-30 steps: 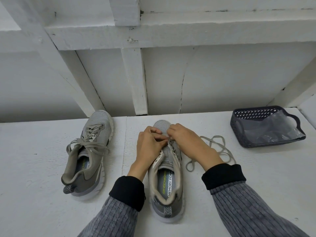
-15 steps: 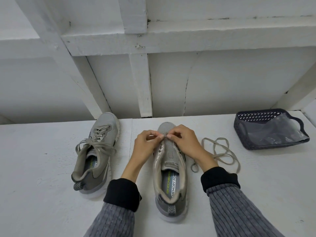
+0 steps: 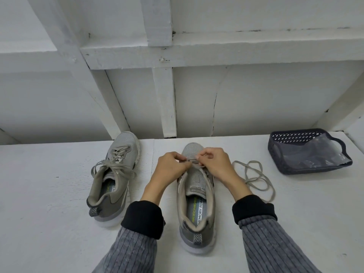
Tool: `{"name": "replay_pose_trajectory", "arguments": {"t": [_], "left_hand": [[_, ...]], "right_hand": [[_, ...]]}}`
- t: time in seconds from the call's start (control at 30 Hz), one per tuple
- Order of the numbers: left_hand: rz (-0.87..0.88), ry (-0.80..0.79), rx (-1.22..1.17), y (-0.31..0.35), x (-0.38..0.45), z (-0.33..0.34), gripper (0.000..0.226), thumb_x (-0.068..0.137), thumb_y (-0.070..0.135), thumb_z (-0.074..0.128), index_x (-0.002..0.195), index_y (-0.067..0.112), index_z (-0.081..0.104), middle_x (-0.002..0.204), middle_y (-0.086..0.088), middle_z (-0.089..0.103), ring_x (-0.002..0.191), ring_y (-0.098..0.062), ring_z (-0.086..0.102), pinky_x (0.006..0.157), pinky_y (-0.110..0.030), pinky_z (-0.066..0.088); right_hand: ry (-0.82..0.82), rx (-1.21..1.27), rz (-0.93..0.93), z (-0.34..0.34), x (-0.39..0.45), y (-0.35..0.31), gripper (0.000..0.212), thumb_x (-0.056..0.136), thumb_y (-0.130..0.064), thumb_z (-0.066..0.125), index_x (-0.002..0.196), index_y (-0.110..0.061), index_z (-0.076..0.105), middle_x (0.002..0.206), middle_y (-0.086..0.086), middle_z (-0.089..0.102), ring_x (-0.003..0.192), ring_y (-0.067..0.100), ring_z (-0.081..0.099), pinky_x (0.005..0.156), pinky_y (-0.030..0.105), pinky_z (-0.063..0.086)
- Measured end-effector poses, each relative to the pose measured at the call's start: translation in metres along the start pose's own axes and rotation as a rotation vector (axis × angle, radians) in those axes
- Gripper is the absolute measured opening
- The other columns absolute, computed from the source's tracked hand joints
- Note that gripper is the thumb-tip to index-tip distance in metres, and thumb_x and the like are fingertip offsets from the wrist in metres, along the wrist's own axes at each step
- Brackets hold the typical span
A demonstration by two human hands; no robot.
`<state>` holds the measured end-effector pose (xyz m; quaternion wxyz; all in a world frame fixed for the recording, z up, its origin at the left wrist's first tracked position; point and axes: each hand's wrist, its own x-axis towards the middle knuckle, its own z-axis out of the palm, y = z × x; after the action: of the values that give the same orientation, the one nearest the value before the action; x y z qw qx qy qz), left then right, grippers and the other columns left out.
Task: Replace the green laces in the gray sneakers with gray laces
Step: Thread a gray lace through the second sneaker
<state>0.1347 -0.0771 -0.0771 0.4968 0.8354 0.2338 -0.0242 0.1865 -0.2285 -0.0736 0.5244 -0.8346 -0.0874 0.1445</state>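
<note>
Gray mesh fills the middle of my view: the sneaker I am working on (image 3: 195, 196) stands upright on the white tabletop (image 3: 49, 203), toe pointing away from me, its insole showing the words MEMORY FOAM. My left hand (image 3: 169, 166) and right hand (image 3: 214, 164) meet over the front of its tongue, just behind the toe cap. Both have their fingers curled in, thumb against forefinger, and between them runs a short stretch of gray lace (image 3: 254, 176) that each hand pinches at the lowest eyelets; how far the lace has passed through those eyelets I cannot tell, as my knuckles cover them. The loose remainder of that lace trails off from under my right wrist and lies in slack loops on the tabletop to the right of the shoe, between it and a dark perforated basket (image 3: 291, 136). That basket sits near the far right edge and holds a clear plastic bag (image 3: 315, 154), which sags over its near side. To the left of my left forearm, well apart from the shoe in hand, the second gray sneaker (image 3: 114, 180) rests at a slight angle, toe toward the wall, already laced with its ends lying loosely over the collar. My sleeves (image 3: 134, 251) are ribbed gray with black cuffs.
</note>
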Motion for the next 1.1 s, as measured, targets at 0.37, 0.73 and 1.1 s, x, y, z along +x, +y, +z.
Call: {"name": "replay_pose_trajectory", "arguments": {"t": [0.37,0.73,1.1], "left_hand": [[-0.012,-0.02,-0.208,-0.018,0.002,-0.003,0.015,0.091,0.015,0.066,0.099,0.008,0.077,0.087,0.001,0.071,0.056,0.004,0.058,0.05,-0.011,0.044],[-0.039,0.013,-0.273,-0.02,0.002,0.001,0.012,0.087,0.014,0.067,0.093,0.011,0.078,0.082,-0.002,0.071,0.053,0.004,0.056,0.05,-0.013,0.044],[0.013,0.031,-0.423,-0.029,0.007,0.009,0.011,0.092,0.015,0.068,0.092,0.005,0.071,0.095,-0.007,0.068,0.069,-0.011,0.064,0.054,-0.02,0.05]], "right_hand": [[-0.026,-0.198,-0.073,0.013,-0.002,0.006,0.008,0.082,-0.017,0.075,0.074,-0.014,0.075,0.051,-0.014,0.051,0.046,-0.003,0.048,0.05,0.009,0.034],[0.008,-0.361,-0.069,0.028,0.001,0.01,0.013,0.085,-0.026,0.071,0.074,-0.021,0.071,0.085,-0.013,0.048,0.076,0.004,0.048,0.057,0.021,0.032],[0.069,-0.19,-0.03,0.032,0.001,0.012,0.006,0.085,-0.026,0.07,0.081,-0.026,0.073,0.095,-0.005,0.057,0.086,0.008,0.056,0.067,0.027,0.042]]}}
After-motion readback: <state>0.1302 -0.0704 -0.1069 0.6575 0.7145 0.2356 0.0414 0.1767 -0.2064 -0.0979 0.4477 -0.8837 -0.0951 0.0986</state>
